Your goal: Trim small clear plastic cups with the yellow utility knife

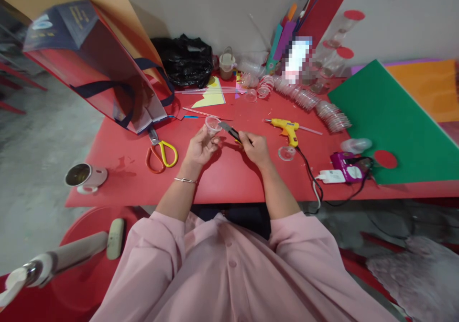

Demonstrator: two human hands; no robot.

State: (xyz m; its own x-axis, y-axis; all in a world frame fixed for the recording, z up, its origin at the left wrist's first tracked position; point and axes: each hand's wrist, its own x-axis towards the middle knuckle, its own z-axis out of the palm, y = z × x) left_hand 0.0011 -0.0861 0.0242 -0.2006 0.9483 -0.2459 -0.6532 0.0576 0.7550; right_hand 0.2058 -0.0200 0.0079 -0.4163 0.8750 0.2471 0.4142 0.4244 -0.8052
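Observation:
In the head view, my left hand [202, 146] holds a small clear plastic cup [213, 125] between its fingers, above the red table. My right hand [255, 149] is wrapped round the handle of a utility knife [231, 131]. The knife's blade points left, with its tip at the cup's right side; whether it touches the plastic I cannot tell. Right of my right hand lies a yellow glue gun [286, 128], nozzle to the left. Just below it sits a clear plastic piece [287, 153]. Scissors [161, 154] with one red and one yellow handle lie left of my left hand.
A large paper bag [107, 68] stands at the left, near a mug [86, 176] at the table's edge. Stacked clear cups [304, 97] lie behind the glue gun. A purple power strip [349, 168] with cords and a green sheet [398, 126] occupy the right.

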